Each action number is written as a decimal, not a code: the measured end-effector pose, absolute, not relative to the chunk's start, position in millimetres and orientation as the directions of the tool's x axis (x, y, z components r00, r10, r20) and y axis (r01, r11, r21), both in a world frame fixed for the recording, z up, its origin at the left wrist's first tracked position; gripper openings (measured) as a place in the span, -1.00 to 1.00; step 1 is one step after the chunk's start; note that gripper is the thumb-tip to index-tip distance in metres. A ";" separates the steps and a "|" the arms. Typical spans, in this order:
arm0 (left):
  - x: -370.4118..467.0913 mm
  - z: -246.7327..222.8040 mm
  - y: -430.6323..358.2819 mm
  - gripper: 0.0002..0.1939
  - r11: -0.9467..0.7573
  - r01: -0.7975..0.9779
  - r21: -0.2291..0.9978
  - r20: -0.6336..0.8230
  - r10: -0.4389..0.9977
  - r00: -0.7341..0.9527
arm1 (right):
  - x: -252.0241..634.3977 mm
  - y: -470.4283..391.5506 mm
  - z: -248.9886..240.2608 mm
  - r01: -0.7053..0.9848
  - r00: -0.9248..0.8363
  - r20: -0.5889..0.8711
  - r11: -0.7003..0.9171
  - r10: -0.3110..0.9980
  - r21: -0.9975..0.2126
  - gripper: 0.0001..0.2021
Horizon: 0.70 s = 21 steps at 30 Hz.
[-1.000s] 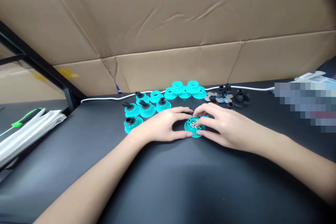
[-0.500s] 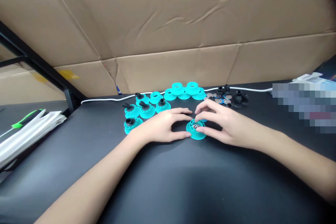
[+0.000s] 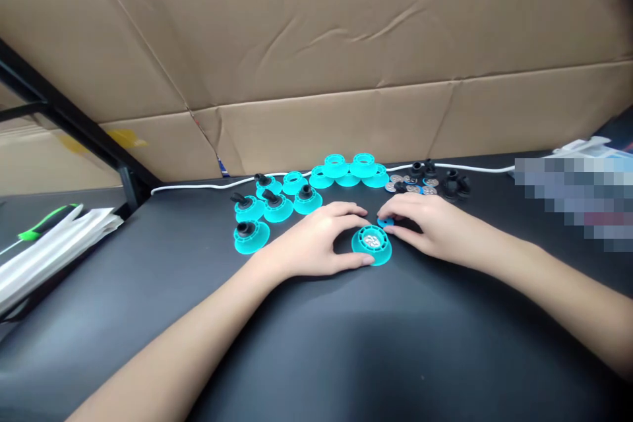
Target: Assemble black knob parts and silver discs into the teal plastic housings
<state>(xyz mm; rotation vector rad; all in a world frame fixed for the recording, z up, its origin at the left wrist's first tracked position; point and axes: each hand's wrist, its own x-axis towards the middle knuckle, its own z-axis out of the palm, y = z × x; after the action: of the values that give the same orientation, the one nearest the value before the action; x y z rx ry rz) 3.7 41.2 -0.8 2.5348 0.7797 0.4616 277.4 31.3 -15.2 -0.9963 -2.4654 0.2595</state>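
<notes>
A teal flared ring (image 3: 372, 257) stands on the black table in front of me. Inside its opening lies a round silver patterned disc (image 3: 372, 241). My left hand (image 3: 326, 244) holds the ring from the left, the thumb at its front and the fingers curved behind. Just behind and right of that ring, my right hand (image 3: 420, 221) pinches a small blue disc (image 3: 386, 222) between thumb and fingertips. The disc is partly covered by the fingers, and I cannot tell if it touches the table.
Teal rings with black nozzle-like pieces (image 3: 277, 206) stand at left. Several plain teal rings (image 3: 347, 175) are stacked behind. Silver discs (image 3: 413, 188) and loose black pieces (image 3: 455, 184) lie right. A white cable (image 3: 475, 168) runs along the cardboard wall (image 3: 316, 46).
My right hand has left the ring's opening and moved slightly right and back, where it grips the blue disc. The silver disc now shows uncovered. My left hand stays at the ring.
</notes>
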 end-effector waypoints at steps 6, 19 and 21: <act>-1.2 -0.2 44.6 -0.50 -0.756 0.426 0.497 0.182 0.571 0.801 | 278.9 33.0 -14.1 0.612 -0.597 0.312 0.671 0.739 -0.418 -0.88; -4.5 -0.7 46.8 -0.49 -0.749 0.434 0.500 0.174 0.578 0.797 | 274.2 29.3 -15.3 0.554 -0.539 0.355 0.639 0.764 -0.533 -0.82; -4.9 -1.0 47.2 -0.48 -0.751 0.435 0.497 0.171 0.576 0.799 | 275.0 30.0 -15.6 0.556 -0.561 0.354 0.658 0.748 -0.509 -0.84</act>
<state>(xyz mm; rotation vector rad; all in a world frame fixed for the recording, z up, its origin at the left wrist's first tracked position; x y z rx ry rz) -4.9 47.2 -1.0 2.5476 0.7579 0.4385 275.0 30.0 -15.6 -1.0088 -2.3241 0.4622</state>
